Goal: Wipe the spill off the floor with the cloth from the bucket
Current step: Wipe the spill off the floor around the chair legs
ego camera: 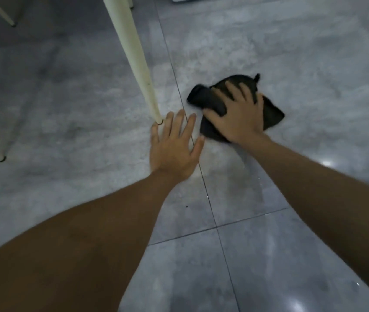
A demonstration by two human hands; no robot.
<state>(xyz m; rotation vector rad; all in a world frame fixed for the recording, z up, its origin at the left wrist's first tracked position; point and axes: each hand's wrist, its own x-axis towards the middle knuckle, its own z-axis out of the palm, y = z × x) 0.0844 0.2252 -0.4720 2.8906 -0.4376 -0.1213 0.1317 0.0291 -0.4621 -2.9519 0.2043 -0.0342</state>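
The right hand (237, 115) presses flat, fingers spread, on a crumpled black cloth (271, 111) on the grey tiled floor (291, 52). The left hand (174, 145) rests open and empty on the floor beside a white furniture leg (134, 57).

right hand (238, 118) is pressed flat on a bunched-up black cloth (208, 101) on the grey tiled floor (291, 52), fingers spread over the top of it. left hand (174, 143) is flat on the tiles, palm down, right across a grout line, fingertips just beside the foot of a cream furniture leg (134, 55). faint wet sheen (246, 190) on the tile nearer the camera, between the forearms.
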